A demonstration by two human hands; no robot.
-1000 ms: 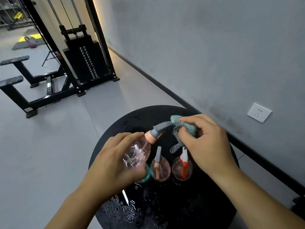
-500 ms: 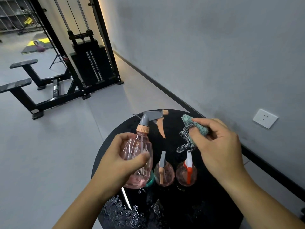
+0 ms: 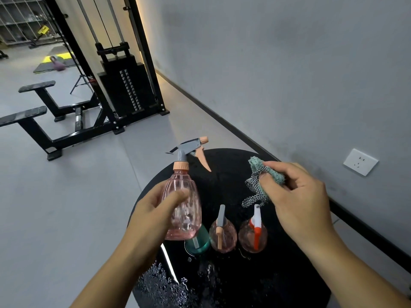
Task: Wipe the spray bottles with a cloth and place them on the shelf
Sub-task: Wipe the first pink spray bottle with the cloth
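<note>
My left hand (image 3: 153, 210) grips a clear pink spray bottle (image 3: 183, 203) upright above the round black table (image 3: 278, 270); its grey head and orange trigger point right. My right hand (image 3: 295, 196) holds a bunched teal and checked cloth (image 3: 260, 176) to the right of the bottle, apart from it. Three more bottles stand on the table below: a teal one (image 3: 199, 241) partly hidden behind the held bottle, a pink one with a grey and orange head (image 3: 222, 236), and a pink one with a white and red head (image 3: 253, 236).
Water drops lie on the table's near left part (image 3: 164, 283). A grey wall with a white socket (image 3: 360, 162) runs along the right. A black cable weight machine (image 3: 120, 85) and black benches (image 3: 33, 121) stand on the grey floor to the left. Wire shelving (image 3: 17, 21) is far off at top left.
My left hand tipped the pink bottle from lying sideways to upright and raised it. My right hand drew the cloth off the spray head and away to the right.
</note>
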